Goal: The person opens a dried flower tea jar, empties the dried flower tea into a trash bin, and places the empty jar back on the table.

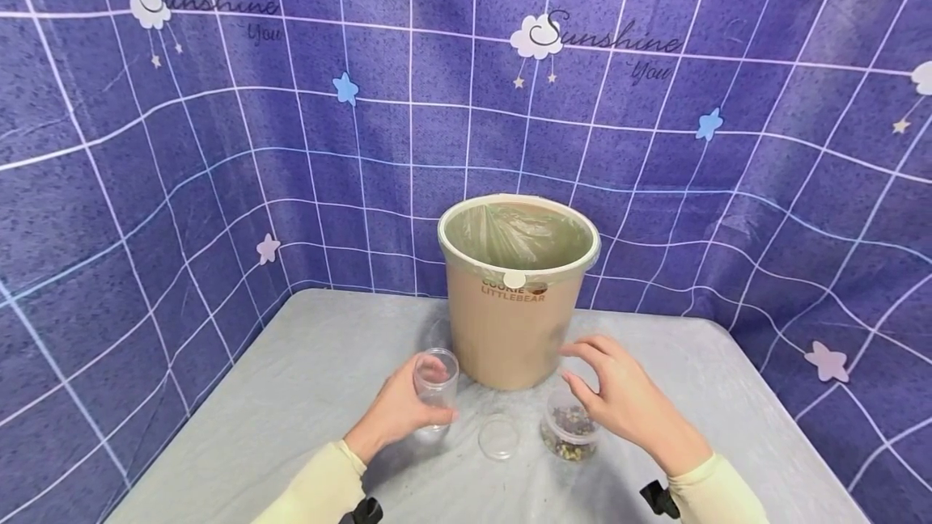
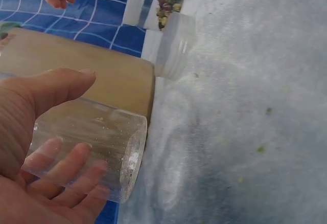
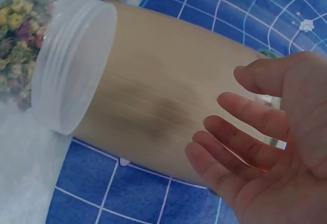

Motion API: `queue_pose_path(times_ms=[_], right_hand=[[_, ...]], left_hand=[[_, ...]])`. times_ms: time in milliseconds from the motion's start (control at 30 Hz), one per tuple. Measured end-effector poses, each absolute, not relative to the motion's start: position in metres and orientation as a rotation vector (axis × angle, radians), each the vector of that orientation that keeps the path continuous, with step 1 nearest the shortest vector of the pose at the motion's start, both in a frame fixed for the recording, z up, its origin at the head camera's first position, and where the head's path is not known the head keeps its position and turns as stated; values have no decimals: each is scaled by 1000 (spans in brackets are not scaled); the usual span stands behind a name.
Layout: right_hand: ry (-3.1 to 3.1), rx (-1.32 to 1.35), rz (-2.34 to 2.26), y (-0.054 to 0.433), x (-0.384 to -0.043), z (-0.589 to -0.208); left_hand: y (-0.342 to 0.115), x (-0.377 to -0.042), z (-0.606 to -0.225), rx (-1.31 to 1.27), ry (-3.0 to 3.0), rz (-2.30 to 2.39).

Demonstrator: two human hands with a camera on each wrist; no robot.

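My left hand [image 1: 399, 411] grips an upright clear plastic jar [image 1: 435, 399], thumb on the near side and fingers round the far side. Only small specks show inside this jar [image 2: 92, 142] in the left wrist view. My right hand [image 1: 619, 395] is held with fingers spread and loosely bent, holding nothing. Just below and left of it stands a second jar [image 1: 569, 437], containing dried flower buds [image 3: 20, 45] in yellow, green and pink, with a translucent white ribbed top [image 3: 76, 65]. Between the two jars a translucent round lid [image 1: 498, 437] lies on the table.
Behind the jars stands a beige bin [image 1: 510, 330] lined with a thin plastic bag [image 1: 520, 234]. A grey-white cloth covers the table [image 1: 291, 395]; a few crumbs [image 2: 260, 149] dot it. Purple-blue gridded curtains [image 1: 379, 128] surround the back and sides.
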State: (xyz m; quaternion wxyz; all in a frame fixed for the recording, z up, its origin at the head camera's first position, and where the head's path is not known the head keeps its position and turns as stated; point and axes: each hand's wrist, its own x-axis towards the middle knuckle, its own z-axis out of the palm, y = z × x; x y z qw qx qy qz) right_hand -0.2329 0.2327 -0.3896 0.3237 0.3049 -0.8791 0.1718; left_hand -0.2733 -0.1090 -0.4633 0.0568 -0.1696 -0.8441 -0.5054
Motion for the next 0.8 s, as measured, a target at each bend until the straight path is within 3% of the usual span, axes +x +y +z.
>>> queue_pose_path(times_ms=[800], right_hand=[[-2339,721,426,256,-230,-409]], left_hand=[[-101,-265,-478,-463,-2534,-1750]])
